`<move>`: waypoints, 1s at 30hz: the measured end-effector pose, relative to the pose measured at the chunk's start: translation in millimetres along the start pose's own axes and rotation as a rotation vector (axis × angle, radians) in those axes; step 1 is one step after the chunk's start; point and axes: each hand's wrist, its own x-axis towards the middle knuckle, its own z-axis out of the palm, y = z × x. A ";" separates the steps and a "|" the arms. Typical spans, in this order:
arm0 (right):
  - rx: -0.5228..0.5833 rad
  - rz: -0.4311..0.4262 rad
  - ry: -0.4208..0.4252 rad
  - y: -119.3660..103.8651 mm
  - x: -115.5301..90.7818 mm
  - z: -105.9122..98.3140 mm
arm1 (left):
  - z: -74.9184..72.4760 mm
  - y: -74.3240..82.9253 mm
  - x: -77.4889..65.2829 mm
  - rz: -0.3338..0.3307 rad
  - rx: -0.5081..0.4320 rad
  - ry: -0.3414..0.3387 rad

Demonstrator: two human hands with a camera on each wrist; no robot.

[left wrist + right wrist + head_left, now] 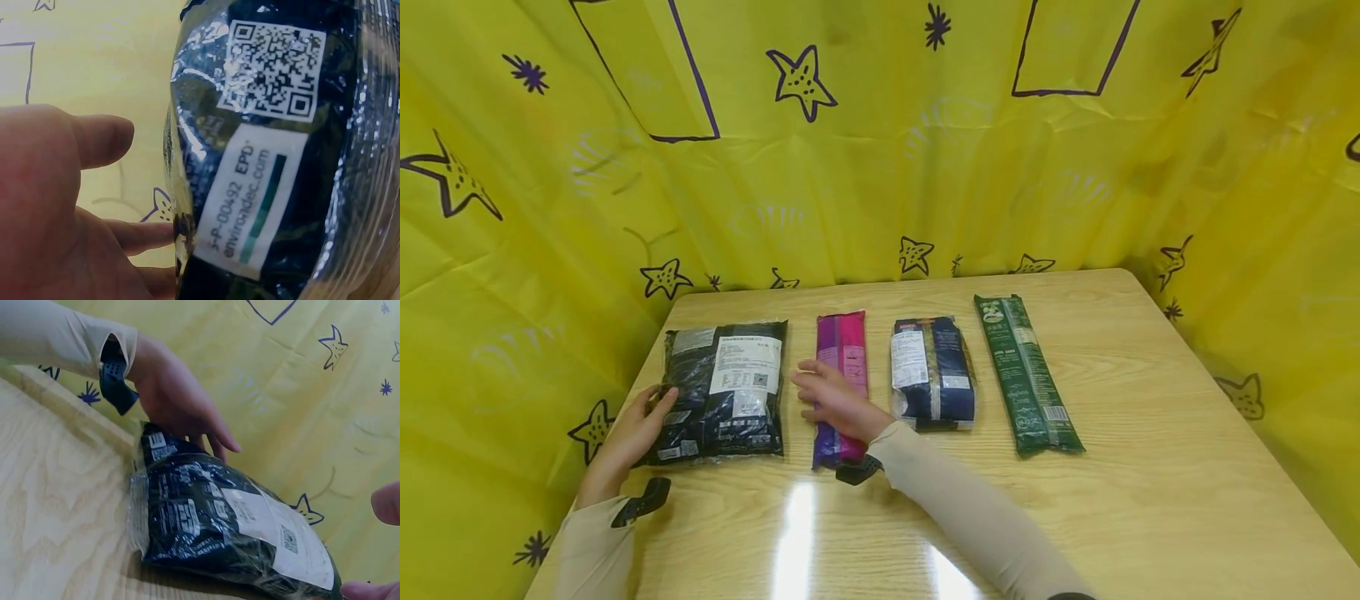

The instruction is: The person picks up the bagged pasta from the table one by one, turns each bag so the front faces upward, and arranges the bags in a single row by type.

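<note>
A large dark plastic packet point(700, 396) with a white label lies at the left of the table. My left hand point(643, 425) is at its left side, fingertips against the edge and the thumb lifted apart from the wrapper in the left wrist view. The right hand point(838, 402) reaches across a long purple and pink packet point(852, 342), covering its middle. Its fingers are loosely extended towards the dark packet's right edge. In the right wrist view, a fingertip point(369, 591) of that hand shows close to the dark packet's labelled end.
Right of the purple packet lies a dark blue bag point(951, 367) with white labels, then a long green packet point(1030, 375). All rest on a light wooden table point(1150, 433). Yellow curtains point(865, 192) with star drawings hang behind and along both sides.
</note>
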 end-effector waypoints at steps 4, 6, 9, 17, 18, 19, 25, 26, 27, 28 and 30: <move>0.038 0.037 -0.028 3.6 3.4 5.8 | 0.3 0.9 -0.5 -0.007 0.001 -0.006; 0.061 0.052 -0.035 5.1 4.5 8.1 | 0.7 1.0 -0.5 -0.003 -0.003 -0.006; 0.091 0.071 -0.041 7.1 6.6 11.4 | 1.7 1.3 -0.1 -0.002 -0.001 -0.005; 0.165 0.094 -0.068 11.6 10.5 18.4 | 4.6 2.8 1.6 -0.014 -0.010 0.013; 0.171 0.097 -0.074 12.0 10.8 18.7 | 4.9 3.1 1.9 -0.017 -0.012 0.013; 0.175 0.101 -0.082 12.3 11.0 19.0 | 5.2 3.3 1.9 -0.019 -0.013 0.013; 0.164 0.113 -0.085 12.3 12.0 19.7 | 5.0 5.1 2.8 -0.012 -0.004 0.015; 0.159 0.115 -0.084 12.1 12.2 19.7 | 4.8 5.4 2.9 -0.010 -0.001 0.016; 0.154 0.114 -0.085 12.2 12.8 19.6 | 4.7 5.8 2.7 -0.008 -0.002 0.017; 0.151 0.116 -0.088 12.1 13.0 19.5 | 4.7 5.9 2.7 -0.009 -0.003 0.018; 0.143 0.121 -0.097 12.6 14.1 18.9 | 5.2 6.3 2.4 -0.009 -0.007 0.021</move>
